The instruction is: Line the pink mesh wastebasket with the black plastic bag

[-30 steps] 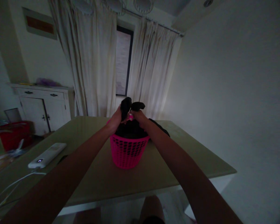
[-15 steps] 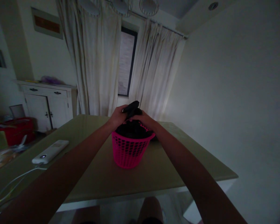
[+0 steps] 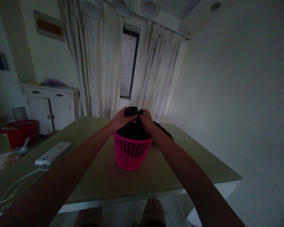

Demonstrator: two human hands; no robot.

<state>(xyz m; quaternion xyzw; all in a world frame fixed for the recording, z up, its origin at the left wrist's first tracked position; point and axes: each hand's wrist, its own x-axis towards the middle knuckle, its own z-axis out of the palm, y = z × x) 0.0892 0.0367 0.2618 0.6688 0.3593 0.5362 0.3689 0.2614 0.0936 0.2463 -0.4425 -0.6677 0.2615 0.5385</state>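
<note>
- Table (image 3: 104, 183): big greenish top, fills most of your view. Near edge runs just above your knees, right corner ends close to the bare wall.
- Curtains (image 3: 101, 63) hang behind the far edge of the table, with a dark window (image 3: 127, 63) showing between them.
- White cabinet (image 3: 50, 105) stands at far left against the wall, well apart from your hands.
- Pink basket (image 3: 130, 153): perforated, upright, mid-table. It is packed to the rim with dark clothes.
- Dark garment (image 3: 132, 111): bunched on top of the load, just above the rim and between your hands. More dark cloth spills over the basket's right side onto the table.
- Your left hand (image 3: 121, 119): fingers curled closed onto the garment from the left, gripping it.
- Your right hand (image 3: 146, 119): fingers pinched closed onto the same garment from the right, nearly meeting your left hand.
- White power bank (image 3: 53, 153) lies at left on the table, small light on, with a white cable (image 3: 16, 186) trailing toward the near-left edge.
- Open room: bare tabletop in front of and to the right of the basket.
</note>
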